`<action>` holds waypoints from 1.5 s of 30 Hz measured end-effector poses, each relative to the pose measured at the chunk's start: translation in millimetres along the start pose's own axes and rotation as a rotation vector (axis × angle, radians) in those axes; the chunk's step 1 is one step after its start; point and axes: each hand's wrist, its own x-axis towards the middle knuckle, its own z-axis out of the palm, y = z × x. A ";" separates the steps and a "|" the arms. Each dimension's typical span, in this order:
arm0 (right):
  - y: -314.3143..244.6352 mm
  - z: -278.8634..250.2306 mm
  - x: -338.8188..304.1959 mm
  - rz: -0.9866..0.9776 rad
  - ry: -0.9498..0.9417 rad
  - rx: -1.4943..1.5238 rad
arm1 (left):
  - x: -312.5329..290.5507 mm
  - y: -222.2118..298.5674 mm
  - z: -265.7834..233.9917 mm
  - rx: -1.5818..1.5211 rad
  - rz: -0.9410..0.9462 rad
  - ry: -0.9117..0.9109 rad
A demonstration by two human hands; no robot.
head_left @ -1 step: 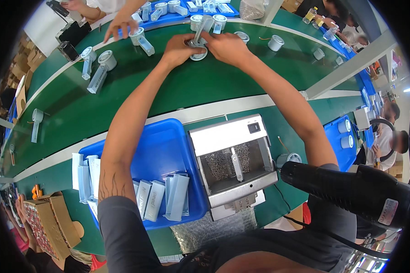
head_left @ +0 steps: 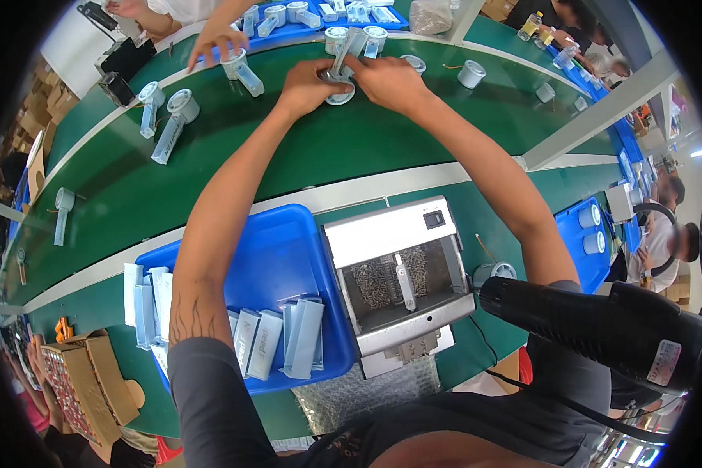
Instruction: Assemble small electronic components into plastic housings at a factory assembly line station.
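Left hand [head_left: 308,87] and right hand [head_left: 391,82] both grasp one pale round-ended part [head_left: 355,40] over green table [head_left: 312,156] — blue tray [head_left: 281,249] beside metal machine [head_left: 382,232].

Bright, even light, white lamp [head_left: 700,153] far right, strong fisheye curvature, black corners

Deep green across the surface [head_left: 351,148], white along the strip [head_left: 370,186]. Pale grey on the held piece [head_left: 352,45]; white with grey on the canister [head_left: 472,75]. Bright blue over the tray [head_left: 277,257], lighter blue and white on the packs [head_left: 265,345]. White and silver on the machine [head_left: 382,232], with a black switch [head_left: 434,219]. Black on the tool [head_left: 577,327], white on its label [head_left: 664,363]. Flame-like dark lines on the left forearm [head_left: 193,318], charcoal on the sleeve [head_left: 210,386], brown on the carton [head_left: 111,374].
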 end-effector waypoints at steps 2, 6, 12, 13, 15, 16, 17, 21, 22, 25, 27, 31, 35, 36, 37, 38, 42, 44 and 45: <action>0.6 1.6 -0.4 -0.035 0.073 -0.088 | -0.8 6.6 5.5 0.143 -0.065 0.081; -12.4 6.0 -8.7 0.012 0.112 0.008 | -6.7 15.2 15.3 0.105 -0.039 0.193; -29.0 3.7 -11.4 0.161 0.050 0.064 | -9.7 16.7 16.2 0.138 -0.058 0.242; -29.8 3.5 -11.5 0.159 0.049 0.066 | -9.9 15.9 14.6 0.139 -0.060 0.243; -31.1 1.8 -11.1 0.196 0.019 0.246 | -10.1 14.0 7.9 0.067 -0.135 0.274; -20.5 9.3 -13.5 0.203 0.018 0.239 | -7.8 16.0 10.3 0.062 -0.128 0.268; -8.4 16.8 -11.5 0.342 -0.031 0.554 | -5.5 18.3 11.9 0.034 -0.114 0.243; 18.9 1.0 1.5 0.845 -0.416 1.476 | -16.1 1.4 11.1 -0.255 0.010 0.121; 27.4 -6.4 4.5 0.833 -0.564 1.410 | -15.3 1.7 7.5 -0.253 0.012 0.121; 36.2 -21.6 -1.6 0.738 -0.218 1.321 | -4.0 -0.6 -11.4 -0.434 -0.056 -0.192; 32.3 -30.9 3.9 0.653 -0.182 1.329 | 2.8 -3.4 -27.8 -0.256 -0.055 -0.236; 36.9 -38.2 8.3 0.587 -0.154 1.301 | 8.2 13.5 -38.0 -0.273 -0.043 -0.349; 60.8 -16.7 15.9 0.914 0.151 1.520 | 1.9 16.7 -44.3 -0.248 -0.087 0.130; 74.2 -5.2 14.9 0.995 0.275 1.571 | -1.7 13.1 -54.5 -0.250 -0.088 0.128; 78.5 2.4 15.4 0.992 0.270 1.578 | -9.5 15.8 -71.7 -0.127 -0.070 0.088; 79.8 12.2 16.2 1.049 0.384 1.638 | -18.7 18.1 -86.0 -0.003 -0.057 0.051; 140.2 71.3 -14.9 1.195 0.430 1.566 | -75.0 84.3 -108.9 0.165 0.153 -0.407; 142.4 92.2 -10.1 1.255 0.522 1.707 | -112.9 127.5 -122.8 0.166 0.117 -0.768; 185.4 93.9 -22.2 1.315 0.569 1.776 | -121.0 141.3 -115.9 0.135 0.227 -0.885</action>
